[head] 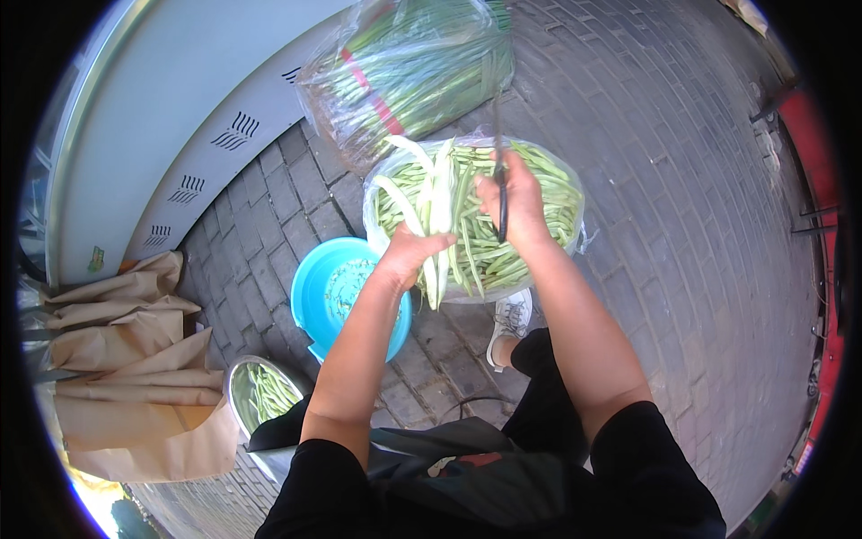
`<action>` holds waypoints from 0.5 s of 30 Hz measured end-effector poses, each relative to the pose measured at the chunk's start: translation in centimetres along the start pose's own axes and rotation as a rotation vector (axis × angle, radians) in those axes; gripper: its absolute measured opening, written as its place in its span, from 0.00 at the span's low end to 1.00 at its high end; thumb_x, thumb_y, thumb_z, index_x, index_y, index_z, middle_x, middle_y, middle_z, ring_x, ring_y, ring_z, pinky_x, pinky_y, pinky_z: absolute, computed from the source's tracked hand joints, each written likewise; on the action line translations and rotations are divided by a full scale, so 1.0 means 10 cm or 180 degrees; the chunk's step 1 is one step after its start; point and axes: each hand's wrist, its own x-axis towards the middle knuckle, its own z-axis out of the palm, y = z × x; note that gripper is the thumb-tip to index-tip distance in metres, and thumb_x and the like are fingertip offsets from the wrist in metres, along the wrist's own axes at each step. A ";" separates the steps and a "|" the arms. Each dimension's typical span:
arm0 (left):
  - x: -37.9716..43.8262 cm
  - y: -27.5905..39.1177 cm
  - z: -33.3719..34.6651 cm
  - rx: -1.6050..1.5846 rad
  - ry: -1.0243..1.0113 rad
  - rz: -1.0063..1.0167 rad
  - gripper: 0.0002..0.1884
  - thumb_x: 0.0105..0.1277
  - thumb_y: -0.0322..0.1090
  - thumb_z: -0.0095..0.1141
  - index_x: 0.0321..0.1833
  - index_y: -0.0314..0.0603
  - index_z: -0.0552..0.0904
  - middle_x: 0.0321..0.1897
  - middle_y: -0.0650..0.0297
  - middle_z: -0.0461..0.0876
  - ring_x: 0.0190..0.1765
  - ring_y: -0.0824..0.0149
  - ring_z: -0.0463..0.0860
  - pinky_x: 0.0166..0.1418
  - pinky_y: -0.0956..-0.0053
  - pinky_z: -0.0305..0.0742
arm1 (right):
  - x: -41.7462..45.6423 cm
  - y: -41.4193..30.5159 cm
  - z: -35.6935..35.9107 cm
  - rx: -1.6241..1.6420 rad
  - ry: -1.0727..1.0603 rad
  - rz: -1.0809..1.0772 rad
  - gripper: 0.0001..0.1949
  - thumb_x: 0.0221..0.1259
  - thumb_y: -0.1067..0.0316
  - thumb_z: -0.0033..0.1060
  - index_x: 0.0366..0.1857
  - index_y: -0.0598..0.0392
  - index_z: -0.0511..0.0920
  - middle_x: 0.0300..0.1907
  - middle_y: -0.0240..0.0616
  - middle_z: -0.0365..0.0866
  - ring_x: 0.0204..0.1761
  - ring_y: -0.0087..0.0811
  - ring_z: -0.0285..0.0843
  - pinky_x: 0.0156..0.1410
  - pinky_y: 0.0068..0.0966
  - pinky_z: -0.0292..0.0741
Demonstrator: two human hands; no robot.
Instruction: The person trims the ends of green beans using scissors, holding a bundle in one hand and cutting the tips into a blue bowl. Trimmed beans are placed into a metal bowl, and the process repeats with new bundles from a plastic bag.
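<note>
My left hand (pixel 411 256) grips a bunch of long, pale green beans (pixel 439 195) over the left side of a large clear plastic bag (pixel 369 209) of green beans (pixel 495 263). At the bag's right side, my right hand (pixel 518 199) is closed on a tool with a black handle (pixel 502 205). Its thin upper part points away from me and is blurred, so I cannot tell whether it is a knife or scissors. Below and left of the bag, a light blue plastic basin (pixel 306 290) holds small cut bits. A metal bowl (pixel 236 384) with green beans stands at the lower left.
Bundled long green stalks in a clear plastic bag (pixel 431 74), with a red band, lie beyond the beans. A grey-white cabinet with vents (pixel 202 81) stands at the left, brown cloth or paper (pixel 135 404) below it. Grey paving bricks (pixel 660 202) cover the ground.
</note>
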 end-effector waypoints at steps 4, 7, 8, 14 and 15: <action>-0.36 -0.06 -0.29 0.0356 -0.0182 -0.0293 0.29 0.50 0.23 0.67 0.59 0.35 0.75 0.47 0.59 0.82 0.45 0.65 0.82 0.51 0.69 0.80 | 0.00 -0.25 0.06 0.0536 0.0074 -0.0493 0.24 0.55 0.72 0.67 0.56 0.59 0.70 0.26 0.34 0.79 0.28 0.26 0.77 0.38 0.25 0.74; -0.69 -0.08 -0.44 0.0775 -0.0252 -0.0284 0.31 0.49 0.25 0.69 0.59 0.35 0.76 0.46 0.61 0.82 0.46 0.67 0.81 0.56 0.69 0.77 | -0.15 -0.36 0.33 0.0074 -0.0888 -0.0622 0.25 0.57 0.73 0.67 0.59 0.55 0.70 0.29 0.32 0.78 0.30 0.22 0.75 0.36 0.21 0.73; -0.81 -0.04 -0.49 0.0906 -0.0244 -0.0250 0.31 0.49 0.26 0.69 0.59 0.35 0.76 0.46 0.61 0.83 0.47 0.67 0.81 0.57 0.70 0.76 | -0.21 -0.38 0.40 -0.0361 -0.1115 -0.0751 0.25 0.55 0.73 0.68 0.58 0.56 0.71 0.28 0.33 0.78 0.30 0.22 0.75 0.37 0.22 0.72; -1.54 0.04 -1.02 0.1146 -0.0048 -0.0563 0.30 0.48 0.27 0.71 0.58 0.36 0.78 0.49 0.63 0.83 0.51 0.69 0.79 0.61 0.72 0.71 | -0.62 -0.54 0.98 -0.0286 -0.1905 -0.0770 0.26 0.50 0.67 0.71 0.55 0.56 0.73 0.36 0.52 0.83 0.39 0.45 0.84 0.43 0.35 0.76; -1.63 0.04 -1.05 0.1129 -0.0012 -0.0538 0.30 0.48 0.27 0.71 0.58 0.36 0.78 0.49 0.62 0.83 0.51 0.69 0.79 0.62 0.71 0.71 | -0.65 -0.54 1.07 -0.0229 -0.1984 -0.0872 0.25 0.52 0.70 0.69 0.56 0.56 0.72 0.33 0.45 0.81 0.36 0.36 0.80 0.41 0.30 0.74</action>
